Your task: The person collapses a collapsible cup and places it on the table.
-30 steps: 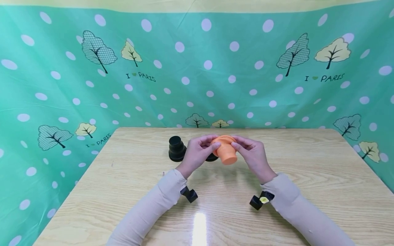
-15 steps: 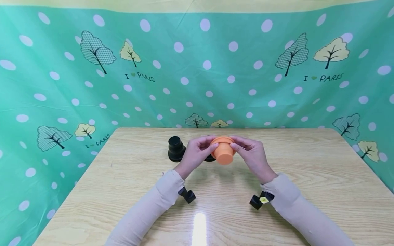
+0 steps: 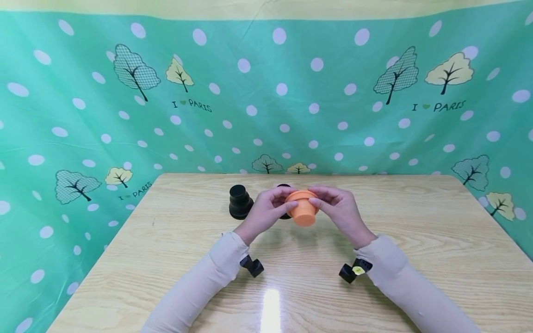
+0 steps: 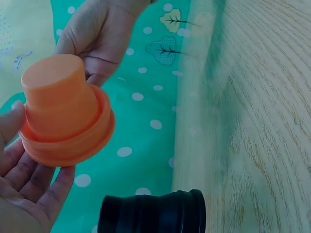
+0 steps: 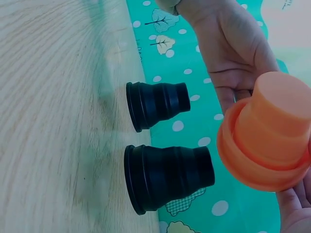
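An orange collapsible cup (image 3: pixel 304 215) is held up over the table between both hands, its narrow base facing toward me and slightly down. The wide outer section is folded into a ring round the narrower part, as the left wrist view of the cup (image 4: pixel 63 111) shows. My left hand (image 3: pixel 265 210) pinches the ring from the left, thumb in front and fingers behind. From the right, my right hand (image 3: pixel 340 213) grips it the same way. Behind the left hand stand two black stepped cups (image 5: pixel 170 177), wide rims down; in the head view that hand partly covers one.
The black cup (image 3: pixel 239 201) at left stands upright near the back of the wooden table (image 3: pixel 187 259). A green dotted cloth (image 3: pixel 266 92) hangs right behind the table's far edge. Black cameras (image 3: pixel 252 267) are strapped under both wrists.
The orange cup has turned so its base swings from the right to face me, and it has dropped slightly. Both hands keep their hold; the black cups stay put.
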Available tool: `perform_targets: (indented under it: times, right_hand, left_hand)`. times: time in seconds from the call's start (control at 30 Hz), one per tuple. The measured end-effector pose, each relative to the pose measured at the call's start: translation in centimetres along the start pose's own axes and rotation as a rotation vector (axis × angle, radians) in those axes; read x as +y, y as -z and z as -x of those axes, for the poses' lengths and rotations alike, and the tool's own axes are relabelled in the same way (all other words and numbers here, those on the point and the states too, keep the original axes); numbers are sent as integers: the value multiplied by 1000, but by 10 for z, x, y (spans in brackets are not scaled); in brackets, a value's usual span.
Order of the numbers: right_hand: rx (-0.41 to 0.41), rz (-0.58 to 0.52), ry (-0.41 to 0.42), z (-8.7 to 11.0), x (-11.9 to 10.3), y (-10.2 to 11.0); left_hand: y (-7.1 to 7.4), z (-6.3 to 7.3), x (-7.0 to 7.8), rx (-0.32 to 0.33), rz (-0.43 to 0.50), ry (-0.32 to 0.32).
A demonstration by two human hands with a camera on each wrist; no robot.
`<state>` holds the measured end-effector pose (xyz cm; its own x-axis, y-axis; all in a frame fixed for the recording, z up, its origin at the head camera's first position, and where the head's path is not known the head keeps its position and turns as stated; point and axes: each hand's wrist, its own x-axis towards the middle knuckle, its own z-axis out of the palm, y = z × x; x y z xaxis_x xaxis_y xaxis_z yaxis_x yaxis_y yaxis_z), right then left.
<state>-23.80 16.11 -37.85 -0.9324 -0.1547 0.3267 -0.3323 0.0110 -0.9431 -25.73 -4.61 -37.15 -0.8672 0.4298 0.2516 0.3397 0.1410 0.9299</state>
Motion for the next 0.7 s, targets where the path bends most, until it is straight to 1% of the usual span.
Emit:
perform_targets:
  times: [0.13,0.23,0.4,0.57,0.63,0.67,0.7]
  right_hand:
    - [-18,-17,-21,0,1,0]
    - [-36,-6,-48,0,0,1]
    - [-108,16,-107,0,-1,2]
    - [-189,-5,-141,-1,0,3]
    - [-206,-20,-130,-1,-1,4]
    - [-211,-21,-121,0,-2,4]
    - [-211,-17,-114,0,-2,4]
  left_hand:
    - [0,0,1,15,-2,5]
    - [1,-1,0,39,4,6]
    - [2,-1,-5,78,26,20]
    - [3,0,-5,65,56,7]
    - [3,1,-5,52,67,-3]
    - [3,2,-1,39,78,-7]
    - [3,2,0,29,83,-3]
